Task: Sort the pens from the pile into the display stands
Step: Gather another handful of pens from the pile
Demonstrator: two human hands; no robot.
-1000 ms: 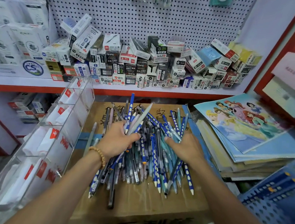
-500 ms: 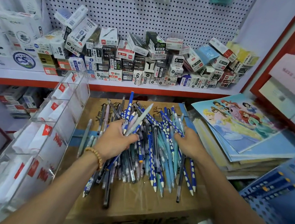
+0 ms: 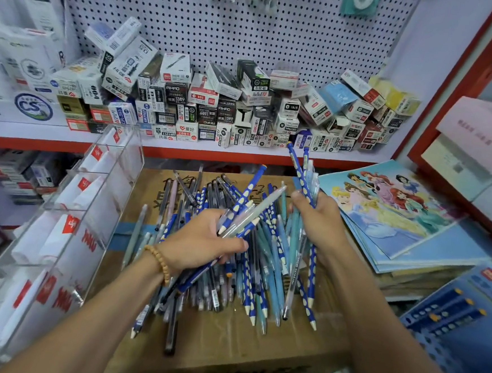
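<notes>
A pile of pens (image 3: pixel 262 264), mostly blue with white dots, teal and dark ones, lies on a cardboard box (image 3: pixel 226 346). My left hand (image 3: pixel 202 241) is closed around a bundle of pens (image 3: pixel 245 215) that fans up and to the right. My right hand (image 3: pixel 321 221) grips a second bunch of pens (image 3: pixel 301 176), tips pointing up toward the shelf and ends hanging below the palm. A clear acrylic display stand (image 3: pixel 68 219) with stepped compartments and white-red inserts stands to the left of the box.
Behind the box, a white shelf with a red edge (image 3: pixel 241 153) carries stacked pen boxes (image 3: pixel 215 107) under a pegboard (image 3: pixel 236 29). A stack of cartoon-cover notebooks (image 3: pixel 398 216) lies at right, a blue perforated basket (image 3: pixel 463 327) at lower right.
My right hand has lifted a bunch of pens out of the pile and tilted them upright. My left hand keeps its bundle at about the same spot.
</notes>
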